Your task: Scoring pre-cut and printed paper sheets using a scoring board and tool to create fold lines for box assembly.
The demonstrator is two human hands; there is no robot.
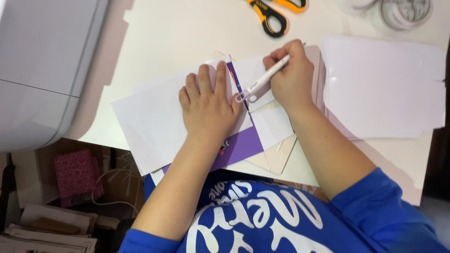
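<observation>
My left hand [208, 105] lies flat, fingers together, pressing a white sheet [150, 122] onto a purple card [239, 145] on the table. My right hand [291, 77] grips a slim white tool [262, 80] like a pen. The tool's looped end [246, 97] rests on the purple strip just beside my left thumb. More white paper pieces [272, 124] lie under and beside the tool.
Orange-and-black scissors [275, 14] lie at the table's far edge. A stack of white sheets [382, 86] sits to the right, clear round containers [405, 11] at the far right. A grey machine [42, 65] fills the left. Boxes and a pink patterned item [75, 175] lie on the floor.
</observation>
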